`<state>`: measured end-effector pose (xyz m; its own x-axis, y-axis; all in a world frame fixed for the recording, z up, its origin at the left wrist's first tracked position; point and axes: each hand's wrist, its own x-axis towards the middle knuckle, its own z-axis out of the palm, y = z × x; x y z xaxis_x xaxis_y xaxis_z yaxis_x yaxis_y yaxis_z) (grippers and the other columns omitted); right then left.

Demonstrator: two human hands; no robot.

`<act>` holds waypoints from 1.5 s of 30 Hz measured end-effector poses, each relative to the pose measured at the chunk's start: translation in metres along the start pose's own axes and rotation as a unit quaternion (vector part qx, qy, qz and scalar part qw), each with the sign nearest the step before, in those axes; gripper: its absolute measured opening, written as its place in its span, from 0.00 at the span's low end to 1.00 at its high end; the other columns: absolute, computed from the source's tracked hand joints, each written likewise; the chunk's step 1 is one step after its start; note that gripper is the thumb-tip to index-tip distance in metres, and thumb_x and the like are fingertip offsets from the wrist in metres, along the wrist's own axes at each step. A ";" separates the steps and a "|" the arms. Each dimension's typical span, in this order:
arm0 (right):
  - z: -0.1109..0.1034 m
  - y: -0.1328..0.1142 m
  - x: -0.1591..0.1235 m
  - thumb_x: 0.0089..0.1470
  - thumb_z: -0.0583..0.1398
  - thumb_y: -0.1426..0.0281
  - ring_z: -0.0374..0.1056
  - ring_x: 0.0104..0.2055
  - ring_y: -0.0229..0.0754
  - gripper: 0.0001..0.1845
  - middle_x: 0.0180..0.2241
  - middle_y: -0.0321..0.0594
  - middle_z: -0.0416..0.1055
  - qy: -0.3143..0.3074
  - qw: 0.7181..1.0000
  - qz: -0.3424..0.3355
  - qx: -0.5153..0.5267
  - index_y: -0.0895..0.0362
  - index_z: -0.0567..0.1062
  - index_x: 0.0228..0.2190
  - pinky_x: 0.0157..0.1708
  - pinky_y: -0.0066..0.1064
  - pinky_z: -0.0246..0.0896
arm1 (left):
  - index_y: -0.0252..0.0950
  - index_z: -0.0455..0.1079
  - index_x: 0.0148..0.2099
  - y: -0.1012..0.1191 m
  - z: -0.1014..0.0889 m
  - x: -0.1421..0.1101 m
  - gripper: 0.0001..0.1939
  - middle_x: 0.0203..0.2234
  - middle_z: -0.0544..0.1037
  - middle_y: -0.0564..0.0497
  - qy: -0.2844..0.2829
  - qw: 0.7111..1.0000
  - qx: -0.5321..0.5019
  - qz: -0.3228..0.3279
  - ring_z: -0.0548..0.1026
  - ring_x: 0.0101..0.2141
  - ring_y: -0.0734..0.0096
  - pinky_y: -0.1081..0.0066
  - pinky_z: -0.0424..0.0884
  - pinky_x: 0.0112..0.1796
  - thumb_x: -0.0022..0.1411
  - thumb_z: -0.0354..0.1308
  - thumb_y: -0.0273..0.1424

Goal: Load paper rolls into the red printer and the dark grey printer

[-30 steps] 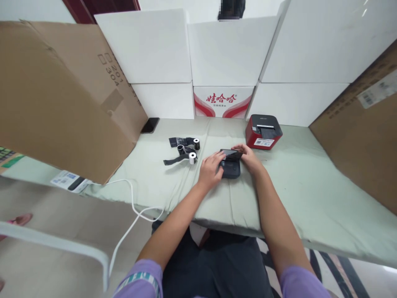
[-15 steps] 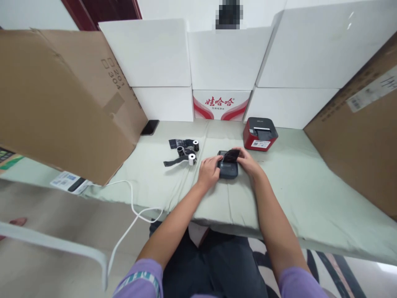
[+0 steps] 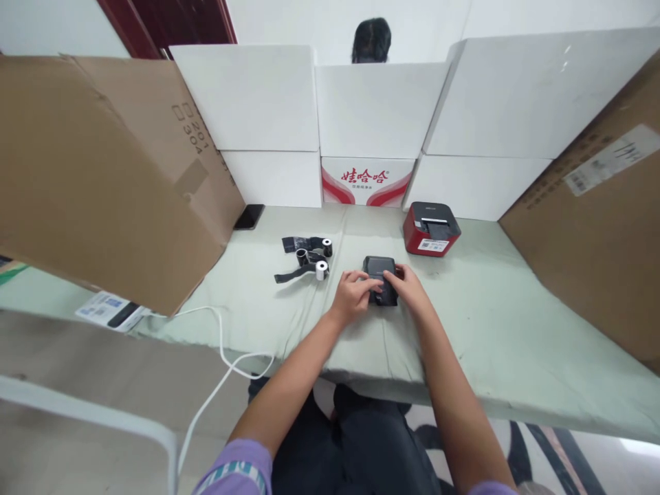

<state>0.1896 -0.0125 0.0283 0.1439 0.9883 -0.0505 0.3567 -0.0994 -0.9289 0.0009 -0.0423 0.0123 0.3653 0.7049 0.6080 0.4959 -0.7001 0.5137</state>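
Note:
A small black portable printer (image 3: 381,265) lies on the green cloth in front of me, with its lid down as far as I can see. My left hand (image 3: 355,295) is at its left side, fingers reaching over the front part of the top. From the right, my right hand (image 3: 409,283) grips the printer's edge, a fingertip resting on its upper face. My fingers cover part of the front half, so what is under them is hidden.
Several small rolls with black strips (image 3: 322,270) lie left of the printer. Behind it to the right is a red-and-black desktop printer (image 3: 431,229). White boxes (image 3: 368,110) form a back wall, cardboard (image 3: 128,179) flanks the left, and a phone (image 3: 249,216) lies beside it.
The dark flap that stood raised on the portable printer is down now. My left fingers have moved from its left edge onto the front of its top; my right hand stays at the right side.

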 end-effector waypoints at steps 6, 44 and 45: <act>0.018 -0.042 -0.010 0.41 0.69 0.48 0.61 0.64 0.66 0.59 0.61 0.64 0.64 0.007 0.972 0.031 -0.235 0.61 0.56 0.66 0.60 0.52 0.60 | 0.40 0.79 0.40 -0.003 0.000 -0.004 0.17 0.26 0.82 0.51 0.038 0.998 0.014 0.054 0.77 0.36 0.64 0.61 0.65 0.46 0.61 0.49 0.24; -0.173 -0.029 0.133 0.59 0.58 0.65 0.72 0.33 0.43 0.08 0.34 0.43 0.75 -0.019 0.976 0.149 0.160 0.55 0.74 0.37 0.40 0.36 0.73 | 0.37 0.71 0.47 0.018 0.005 0.066 0.14 0.44 0.82 0.45 0.005 0.937 -0.168 -0.307 0.79 0.48 0.61 0.63 0.72 0.48 0.58 0.57 0.25; -0.174 -0.030 0.136 0.58 0.59 0.65 0.72 0.32 0.42 0.07 0.33 0.42 0.75 -0.030 0.975 0.151 0.158 0.55 0.75 0.36 0.39 0.36 0.73 | 0.36 0.71 0.49 0.017 0.012 0.086 0.16 0.48 0.81 0.42 -0.010 0.925 -0.191 -0.328 0.78 0.51 0.59 0.61 0.71 0.51 0.57 0.60 0.26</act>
<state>0.3589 0.1048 0.1131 0.1418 0.9250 -0.3526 0.0025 -0.3565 -0.9343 0.0503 0.0078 0.0666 0.1005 0.9917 0.0805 0.3023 -0.1075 0.9471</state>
